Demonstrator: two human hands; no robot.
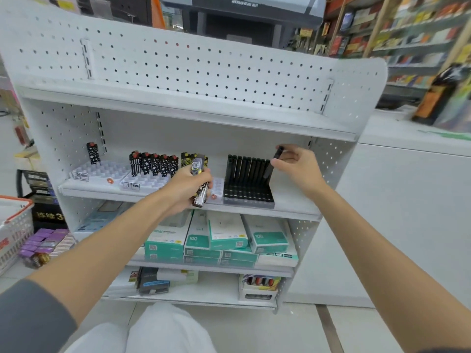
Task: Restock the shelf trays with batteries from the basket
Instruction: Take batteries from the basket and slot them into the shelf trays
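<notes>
Pinching a slim black battery [274,161], the right hand [298,167] holds it tilted at the right end of the black tray [248,197]; the left hand [187,187] grips a bundle of patterned batteries [201,193] before the shelf [293,205]; the basket [14,225] stands far left.

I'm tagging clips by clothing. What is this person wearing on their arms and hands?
A dark grey sleeve ends near the left elbow; both forearms are bare. The left hand and right hand wear no gloves, and no watch or rings show.
</notes>
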